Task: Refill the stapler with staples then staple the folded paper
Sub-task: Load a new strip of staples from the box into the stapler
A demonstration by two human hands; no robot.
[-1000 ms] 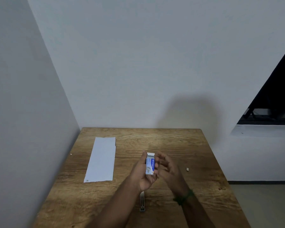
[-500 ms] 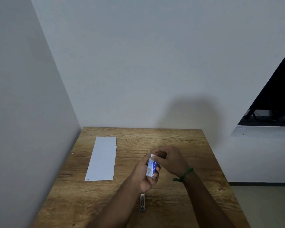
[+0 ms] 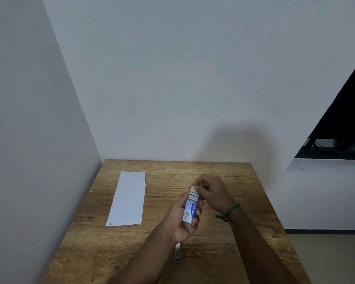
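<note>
My left hand (image 3: 181,222) grips a small blue and white staple box (image 3: 190,212) upright above the middle of the wooden table (image 3: 234,253). My right hand (image 3: 212,191) pinches the box's inner tray at the top, and the tray is slid partly out, showing grey staples (image 3: 193,196). The small metal stapler (image 3: 178,254) lies on the table near the front, partly hidden under my left forearm. A folded white paper (image 3: 128,198) lies flat on the table's left side.
White walls close off the table on its left and far sides. A dark window (image 3: 340,130) sits at the right, with floor beyond the table's right edge. A green band circles my right wrist.
My right hand came onto the top of the box and pulled the inner tray partly out, exposing the staples. The left hand kept holding the box.
</note>
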